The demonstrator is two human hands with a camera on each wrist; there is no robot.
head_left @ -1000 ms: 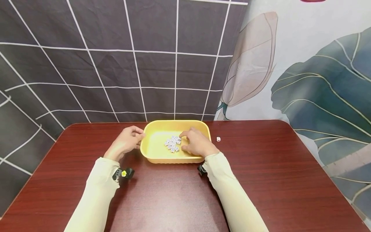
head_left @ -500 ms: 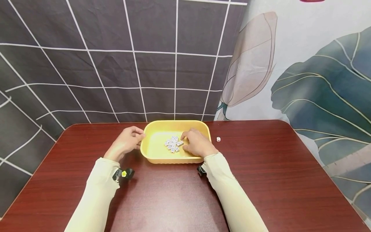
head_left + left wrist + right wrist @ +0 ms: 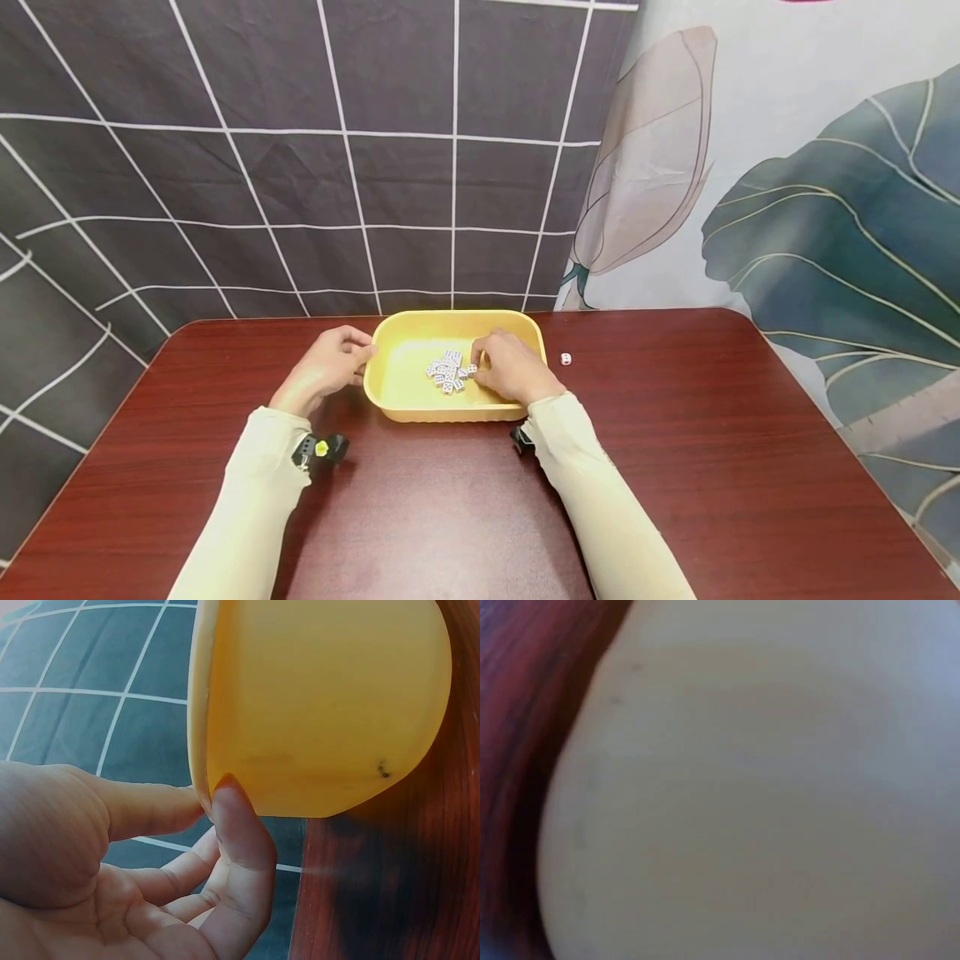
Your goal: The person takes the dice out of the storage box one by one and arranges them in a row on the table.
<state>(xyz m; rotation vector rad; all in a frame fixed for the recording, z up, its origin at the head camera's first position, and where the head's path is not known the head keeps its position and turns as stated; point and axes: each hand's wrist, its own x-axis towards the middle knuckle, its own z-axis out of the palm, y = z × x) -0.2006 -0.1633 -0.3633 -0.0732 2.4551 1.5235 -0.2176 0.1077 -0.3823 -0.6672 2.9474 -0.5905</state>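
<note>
Pinching one yellow tray [image 3: 420, 414] by rim: left fingers [image 3: 244, 832]. Right fingers [image 3: 477, 347] near dice pile [image 3: 447, 367], grip unclear. One die [image 3: 566, 359] outside.

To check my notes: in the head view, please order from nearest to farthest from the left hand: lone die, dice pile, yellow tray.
1. Yellow tray: left hand pinches its rim.
2. Dice pile: inside, around the tray's middle.
3. Lone die: on the table, right of the tray.

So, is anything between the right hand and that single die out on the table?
Yes: the yellow tray's right wall stands between them. The right hand is inside the tray, by the white dice, while the single die lies on the table beyond that wall.
</note>
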